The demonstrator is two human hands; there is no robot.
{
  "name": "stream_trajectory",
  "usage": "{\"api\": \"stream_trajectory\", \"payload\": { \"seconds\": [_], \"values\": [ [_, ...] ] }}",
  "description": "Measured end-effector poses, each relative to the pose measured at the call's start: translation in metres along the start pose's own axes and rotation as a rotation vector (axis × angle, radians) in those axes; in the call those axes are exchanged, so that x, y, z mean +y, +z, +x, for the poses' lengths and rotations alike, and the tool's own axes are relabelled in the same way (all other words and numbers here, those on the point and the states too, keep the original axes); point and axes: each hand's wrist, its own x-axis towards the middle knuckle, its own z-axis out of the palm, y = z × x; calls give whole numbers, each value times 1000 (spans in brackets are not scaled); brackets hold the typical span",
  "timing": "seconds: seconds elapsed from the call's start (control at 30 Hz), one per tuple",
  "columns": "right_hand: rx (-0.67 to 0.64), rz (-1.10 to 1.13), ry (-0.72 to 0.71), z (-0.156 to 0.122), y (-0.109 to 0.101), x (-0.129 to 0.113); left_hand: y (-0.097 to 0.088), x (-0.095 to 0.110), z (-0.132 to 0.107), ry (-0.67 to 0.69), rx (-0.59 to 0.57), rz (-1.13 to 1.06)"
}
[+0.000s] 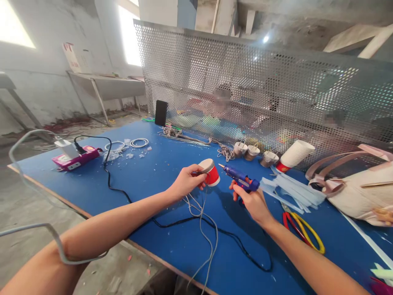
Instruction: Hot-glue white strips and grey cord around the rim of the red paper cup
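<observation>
In my left hand [188,180] a red and white paper cup [214,177] lies tilted on its side, fingers closed about its grey-wrapped end. Grey cord [201,217] trails from the cup down over the table's front edge. My right hand [250,200] is wrapped round the handle of a blue hot glue gun [241,177]. The gun's nozzle points left at the cup, with a small gap between them. A black cable [239,237] loops across the table below the gun.
Red-and-yellow-handled scissors [302,231] and clear glue sticks [294,190] lie right. Behind stand cord-wrapped cups [252,152], a paper cup stack [296,155] and a perforated metal screen [245,90]. A purple power strip [75,159] sits left; a bag [362,188] rests far right.
</observation>
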Motion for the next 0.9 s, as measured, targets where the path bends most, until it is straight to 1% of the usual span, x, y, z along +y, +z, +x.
{"api": "stream_trajectory", "payload": {
  "seconds": [0.2,0.33,0.5,0.67,0.8,0.9],
  "values": [
    [-89,-16,-24,-23,9,10,-1,-4,0,0,-37,100],
    [-74,-40,-90,-25,10,12,-1,-4,-2,-17,-61,133],
    [-56,-66,-152,-24,12,9,0,-4,-3,-16,-68,141],
    [-51,-159,-272,-25,13,2,1,-4,-3,-29,-69,133],
    [-3,-208,-291,-23,12,-2,0,-4,-4,-33,-61,123],
    [0,-232,-310,-23,13,0,0,-5,-3,-36,-58,128]
  ]
}}
